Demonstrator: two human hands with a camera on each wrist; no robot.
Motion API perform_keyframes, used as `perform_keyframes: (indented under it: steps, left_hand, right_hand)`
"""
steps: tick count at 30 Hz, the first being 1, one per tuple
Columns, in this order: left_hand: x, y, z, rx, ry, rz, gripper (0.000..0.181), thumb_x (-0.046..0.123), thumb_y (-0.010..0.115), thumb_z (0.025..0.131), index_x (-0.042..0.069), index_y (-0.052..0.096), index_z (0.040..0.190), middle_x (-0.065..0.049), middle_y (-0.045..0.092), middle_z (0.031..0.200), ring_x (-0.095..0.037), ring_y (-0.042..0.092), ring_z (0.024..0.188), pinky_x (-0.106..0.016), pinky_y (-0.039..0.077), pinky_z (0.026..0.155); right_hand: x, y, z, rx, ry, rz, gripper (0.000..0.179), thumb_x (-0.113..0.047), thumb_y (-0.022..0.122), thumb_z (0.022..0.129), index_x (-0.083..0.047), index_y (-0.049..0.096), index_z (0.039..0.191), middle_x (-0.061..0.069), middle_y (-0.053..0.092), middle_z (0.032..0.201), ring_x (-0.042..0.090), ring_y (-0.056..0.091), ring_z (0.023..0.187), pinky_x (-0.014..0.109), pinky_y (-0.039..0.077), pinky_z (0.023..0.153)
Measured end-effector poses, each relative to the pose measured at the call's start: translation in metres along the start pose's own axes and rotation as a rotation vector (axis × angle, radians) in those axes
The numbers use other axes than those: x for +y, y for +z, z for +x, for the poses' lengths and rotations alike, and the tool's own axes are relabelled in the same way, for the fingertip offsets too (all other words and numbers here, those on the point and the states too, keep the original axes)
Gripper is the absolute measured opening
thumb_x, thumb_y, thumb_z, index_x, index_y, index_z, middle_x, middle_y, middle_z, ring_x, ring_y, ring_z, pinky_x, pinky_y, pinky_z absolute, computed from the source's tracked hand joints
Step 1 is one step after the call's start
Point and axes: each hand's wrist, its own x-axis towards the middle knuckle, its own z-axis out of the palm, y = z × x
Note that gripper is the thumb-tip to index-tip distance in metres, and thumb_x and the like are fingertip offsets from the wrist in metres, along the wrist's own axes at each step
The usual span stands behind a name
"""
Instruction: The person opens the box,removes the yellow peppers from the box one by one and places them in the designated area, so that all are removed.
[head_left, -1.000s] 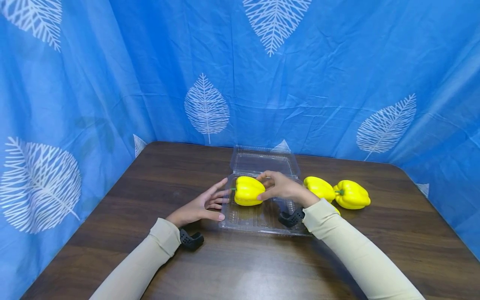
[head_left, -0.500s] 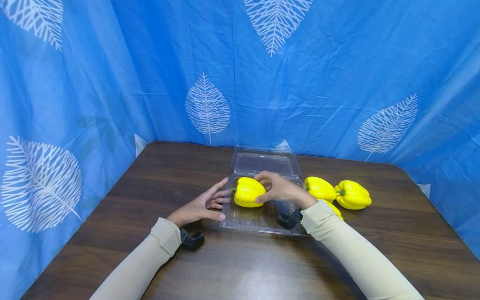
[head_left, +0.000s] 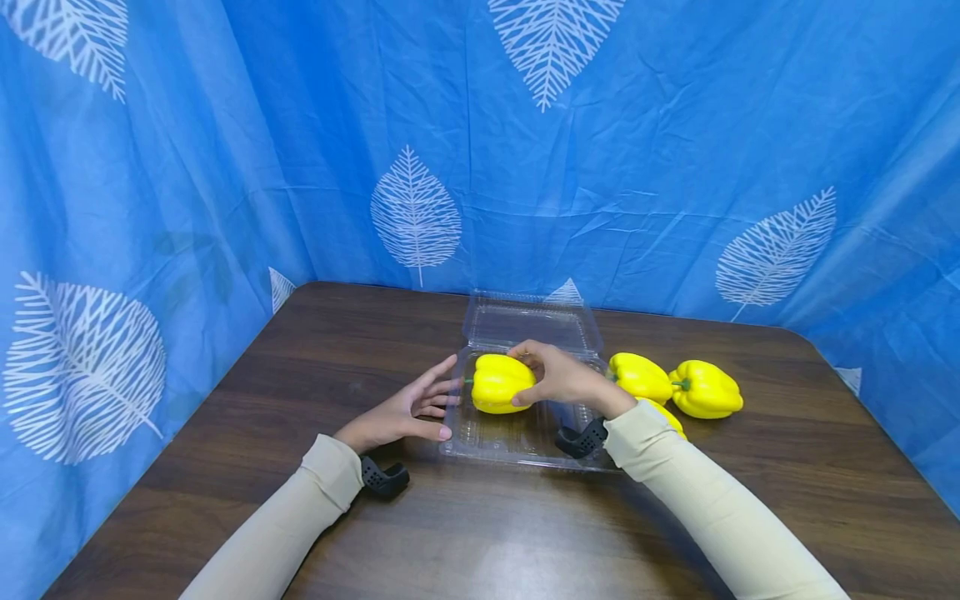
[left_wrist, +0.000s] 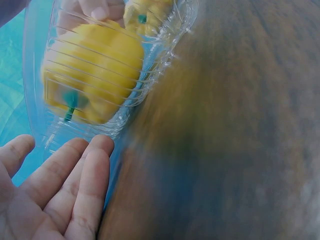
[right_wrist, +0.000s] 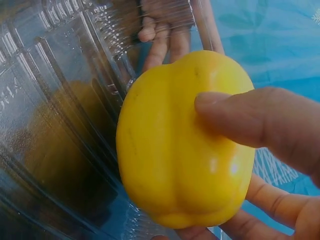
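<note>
A yellow bell pepper [head_left: 498, 385] lies sideways over the left part of a clear plastic clamshell box [head_left: 495, 447], its green stem toward the left. My right hand [head_left: 558, 377] holds this pepper from its right end, thumb on the near side and fingers behind, as the right wrist view shows on the pepper [right_wrist: 185, 145]. At the box's left wall is my left hand [head_left: 405, 414], fingers spread and straight, thumb by the near left corner. In the left wrist view the pepper [left_wrist: 95, 70] shows through the ribbed clear wall, beyond the left fingertips [left_wrist: 102, 145].
The clamshell's lid [head_left: 528, 323] leans back, raised, behind the base. To the right stand more yellow bell peppers [head_left: 705, 390], one partly hidden behind the right sleeve. A dark wooden table [head_left: 480, 533] lies underneath, and a blue leaf-print curtain [head_left: 480, 208] hangs around it.
The pepper and the right hand shift slightly within the box, the pepper a little left, then back to the right. The left hand stays at the box's left wall.
</note>
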Motion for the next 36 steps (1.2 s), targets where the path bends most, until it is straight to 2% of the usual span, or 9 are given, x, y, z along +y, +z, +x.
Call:
perform_keyframes:
  steps: [8, 19, 31, 36]
  left_hand:
    - [-0.001, 0.000, 0.001, -0.004, 0.007, -0.010, 0.115, 0.029, 0.083, 0.096, 0.012, 0.002, 0.175, -0.027, 0.025, 0.175, -0.047, 0.037, 0.156, -0.062, 0.033, 0.126]
    - [-0.002, 0.000, 0.000, -0.009, 0.027, -0.003, 0.114, 0.030, 0.082, 0.096, 0.011, 0.002, 0.175, -0.027, 0.026, 0.175, -0.048, 0.038, 0.155, -0.064, 0.033, 0.125]
    - [-0.003, 0.000, 0.000, -0.018, 0.037, -0.013, 0.114, 0.031, 0.082, 0.097, 0.012, 0.002, 0.175, -0.027, 0.025, 0.175, -0.048, 0.037, 0.155, -0.065, 0.031, 0.125]
    - [-0.003, 0.000, 0.000, -0.019, 0.040, -0.014, 0.113, 0.030, 0.081, 0.097, 0.012, 0.001, 0.175, -0.028, 0.024, 0.175, -0.048, 0.037, 0.155, -0.066, 0.031, 0.125]
  right_hand:
    - [0.003, -0.005, -0.003, 0.013, -0.031, 0.030, 0.065, -0.006, 0.086, 0.088, 0.005, 0.055, 0.145, 0.025, 0.062, 0.141, 0.044, 0.059, 0.129, 0.052, 0.057, 0.102]
    - [-0.002, -0.015, -0.015, 0.048, -0.042, 0.143, 0.068, -0.004, 0.085, 0.088, 0.005, 0.054, 0.148, 0.025, 0.060, 0.139, 0.042, 0.063, 0.121, 0.044, 0.060, 0.095]
    - [-0.003, -0.023, -0.032, 0.075, -0.084, 0.247, 0.073, -0.007, 0.083, 0.092, 0.003, 0.049, 0.156, 0.023, 0.059, 0.142, 0.038, 0.063, 0.124, 0.038, 0.059, 0.095]
    - [-0.003, -0.025, -0.038, 0.090, -0.103, 0.271, 0.073, -0.006, 0.083, 0.093, 0.003, 0.049, 0.156, 0.023, 0.058, 0.145, 0.039, 0.061, 0.130, 0.033, 0.059, 0.097]
